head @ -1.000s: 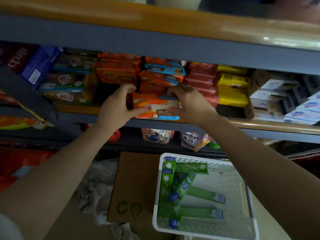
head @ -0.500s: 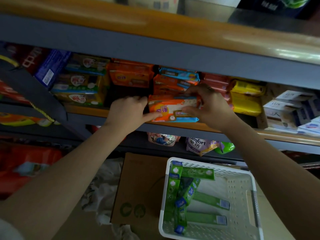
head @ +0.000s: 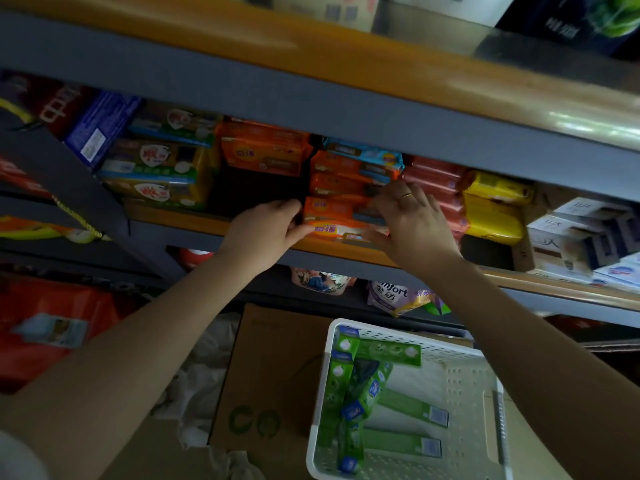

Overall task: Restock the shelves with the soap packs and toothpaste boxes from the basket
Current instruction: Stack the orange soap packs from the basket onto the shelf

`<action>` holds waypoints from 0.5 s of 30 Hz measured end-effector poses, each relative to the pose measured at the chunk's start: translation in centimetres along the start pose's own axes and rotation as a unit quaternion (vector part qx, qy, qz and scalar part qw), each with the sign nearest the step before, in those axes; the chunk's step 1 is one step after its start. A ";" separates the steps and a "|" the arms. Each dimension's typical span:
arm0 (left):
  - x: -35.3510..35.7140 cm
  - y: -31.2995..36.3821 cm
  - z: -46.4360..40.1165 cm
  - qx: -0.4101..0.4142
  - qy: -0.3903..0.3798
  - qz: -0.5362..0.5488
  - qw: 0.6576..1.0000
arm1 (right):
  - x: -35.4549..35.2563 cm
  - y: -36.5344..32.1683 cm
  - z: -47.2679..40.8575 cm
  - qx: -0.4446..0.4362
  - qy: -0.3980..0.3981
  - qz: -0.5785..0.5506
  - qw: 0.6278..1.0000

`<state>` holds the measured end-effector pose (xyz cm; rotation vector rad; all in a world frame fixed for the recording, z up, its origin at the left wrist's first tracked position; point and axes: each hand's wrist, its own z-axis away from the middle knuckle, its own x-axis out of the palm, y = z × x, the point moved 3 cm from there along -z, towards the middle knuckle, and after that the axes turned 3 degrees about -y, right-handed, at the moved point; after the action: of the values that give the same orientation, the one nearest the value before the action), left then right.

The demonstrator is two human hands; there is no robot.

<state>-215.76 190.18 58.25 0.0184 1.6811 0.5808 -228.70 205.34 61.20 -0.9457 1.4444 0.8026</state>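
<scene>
Now | left hand (head: 265, 233) and right hand (head: 412, 225) pinch opposite ends of orange soap pack (head: 337, 230) at shelf (head: 221, 221) front edge | green toothpaste boxes (head: 367, 393) lie in white basket (head: 485, 368) below.

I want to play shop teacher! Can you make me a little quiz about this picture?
1. True or false: the white basket still holds green toothpaste boxes.
2. Which hand wears a ring? A) left hand B) right hand
3. Fill in: both hands hold an orange soap pack at the front edge of the ____.

Key: 1 true; 2 B; 3 shelf.
</scene>
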 end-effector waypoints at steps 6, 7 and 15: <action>0.5 0.6 -1.4 -0.002 0.000 -0.009 1.000 | -1.0 0.8 -2.1 0.020 -0.018 -0.138 0.990; 0.7 0.7 -1.6 -0.001 -0.010 -0.007 1.000 | -1.3 0.9 -2.5 0.029 0.001 -0.171 0.985; 0.0 -0.7 -2.2 -0.069 0.112 0.152 0.980 | -0.6 5.7 -4.6 0.197 0.105 -0.151 0.963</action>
<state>-217.63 188.76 58.19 0.1160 1.8662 0.9579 -235.89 203.77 61.96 -0.9293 1.5205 0.1795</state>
